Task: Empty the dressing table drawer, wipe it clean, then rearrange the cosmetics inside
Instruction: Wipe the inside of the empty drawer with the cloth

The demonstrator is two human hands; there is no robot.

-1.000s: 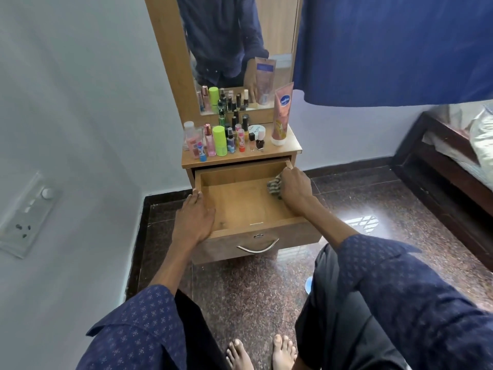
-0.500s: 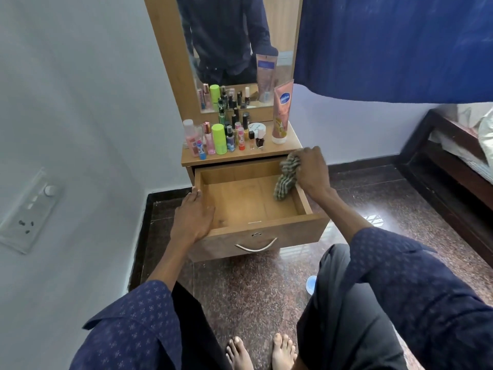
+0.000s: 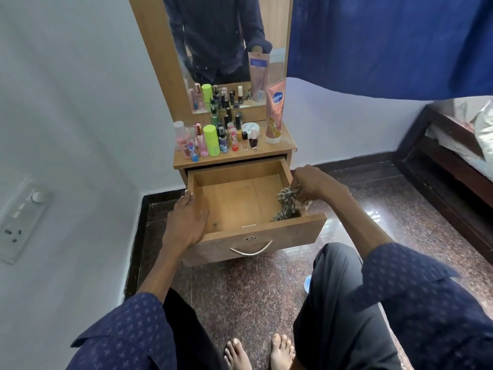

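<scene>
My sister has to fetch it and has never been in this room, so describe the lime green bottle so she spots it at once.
Find the wooden dressing table under the tall mirror. On its top, above the open drawer, stands a cluster of small cosmetics. The lime green bottle is in the front row, left of centre: a plain cylinder, the only bright green among pink neighbours.

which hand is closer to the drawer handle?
Left. The left hand rests on the drawer's front left corner, just above and left of the drawer handle. The right hand grips the cloth at the right wall, farther back.
</scene>
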